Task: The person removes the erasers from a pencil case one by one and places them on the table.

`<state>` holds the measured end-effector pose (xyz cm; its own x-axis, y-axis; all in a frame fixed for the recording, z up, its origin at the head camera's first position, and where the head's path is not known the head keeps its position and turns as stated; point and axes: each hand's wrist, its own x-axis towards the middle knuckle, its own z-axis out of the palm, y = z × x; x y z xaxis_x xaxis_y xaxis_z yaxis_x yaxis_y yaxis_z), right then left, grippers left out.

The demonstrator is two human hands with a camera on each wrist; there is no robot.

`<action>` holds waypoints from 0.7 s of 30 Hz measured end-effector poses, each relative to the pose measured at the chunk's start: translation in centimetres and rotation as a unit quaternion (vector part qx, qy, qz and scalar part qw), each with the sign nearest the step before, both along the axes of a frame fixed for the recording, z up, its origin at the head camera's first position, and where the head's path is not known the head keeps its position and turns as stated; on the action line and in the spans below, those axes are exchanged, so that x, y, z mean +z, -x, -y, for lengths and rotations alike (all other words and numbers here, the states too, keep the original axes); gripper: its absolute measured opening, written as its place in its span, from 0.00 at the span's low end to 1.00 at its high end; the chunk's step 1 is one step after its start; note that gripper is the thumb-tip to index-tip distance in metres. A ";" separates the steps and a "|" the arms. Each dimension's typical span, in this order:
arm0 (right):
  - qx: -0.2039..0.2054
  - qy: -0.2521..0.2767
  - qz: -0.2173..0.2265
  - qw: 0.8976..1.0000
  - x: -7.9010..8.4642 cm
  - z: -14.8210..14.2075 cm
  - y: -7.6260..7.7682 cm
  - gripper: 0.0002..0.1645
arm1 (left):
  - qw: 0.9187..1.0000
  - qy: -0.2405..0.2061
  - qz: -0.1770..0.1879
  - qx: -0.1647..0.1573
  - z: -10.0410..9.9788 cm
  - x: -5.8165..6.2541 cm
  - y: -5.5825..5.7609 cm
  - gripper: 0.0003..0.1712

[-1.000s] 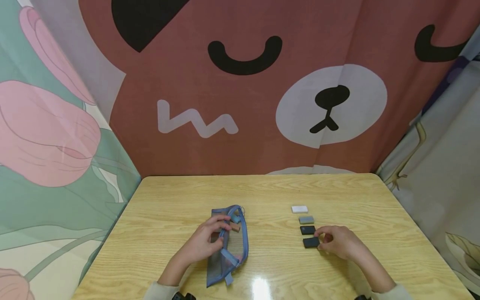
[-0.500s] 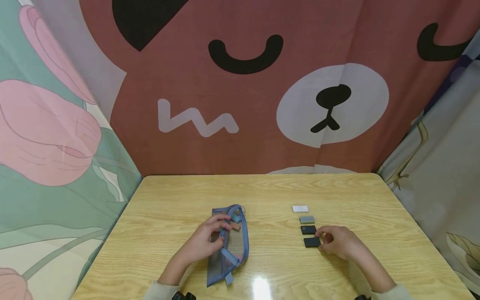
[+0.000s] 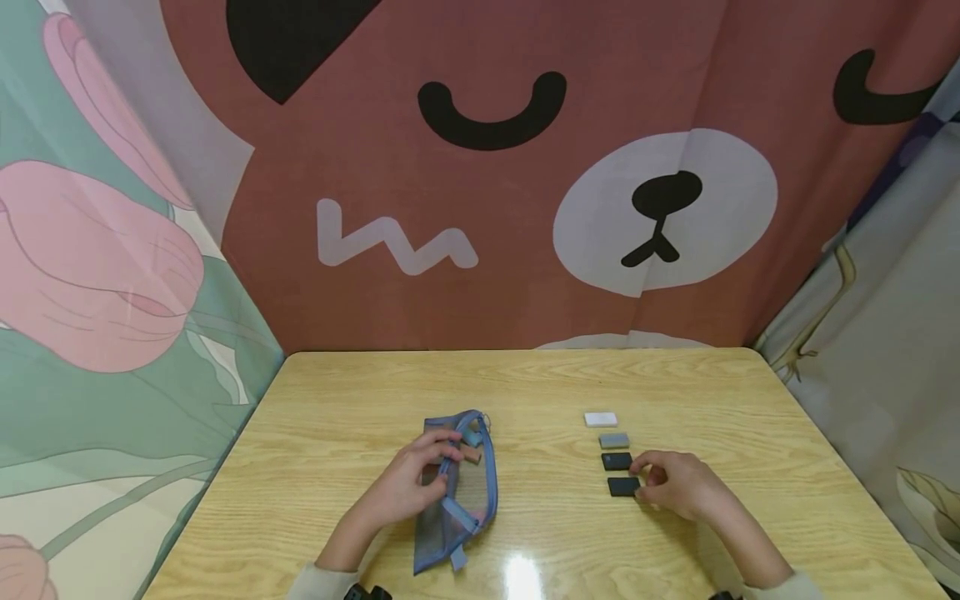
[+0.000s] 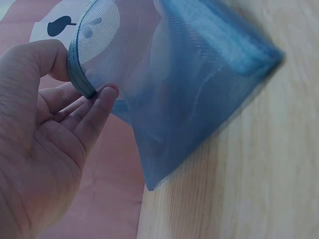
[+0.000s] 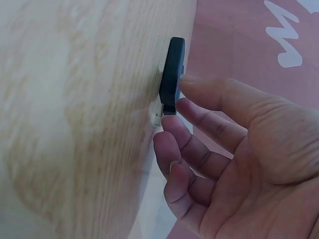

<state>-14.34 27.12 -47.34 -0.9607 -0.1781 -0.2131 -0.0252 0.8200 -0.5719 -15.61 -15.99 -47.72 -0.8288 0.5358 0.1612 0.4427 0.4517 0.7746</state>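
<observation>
My left hand grips the zipped edge of a blue mesh pencil pouch, whose mouth gapes to the right. In the left wrist view, thumb and fingers pinch the pouch's rim. Inside lie a light blue piece, a brown block and something pink near the lower end. To the right, thumb and index finger of my right hand pinch the right end of the nearest black eraser, which lies on the table. The right wrist view has the thumb against this eraser, other fingers loosely curled.
Beyond it, a second black eraser, a grey-blue one and a white one form a column. The wooden table ends at a bear-print curtain. Flowered cloth hangs on the left.
The nearest black eraser has turned very slightly and lies straighter beside the others. Both hands keep their places and the pouch stays as it was.
</observation>
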 end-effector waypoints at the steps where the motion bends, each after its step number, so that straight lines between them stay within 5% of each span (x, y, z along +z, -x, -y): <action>1: -0.001 -0.001 0.001 1.000 0.0 0.0 0.0 0.14 | 1.000 0.000 0.001 0.000 0.0 0.0 0.0 0.18; 21: 0.005 0.010 -0.020 1.000 1.1 0.6 0.0 0.16 | 1.000 0.002 0.007 -0.001 0.0 0.1 -0.1 0.19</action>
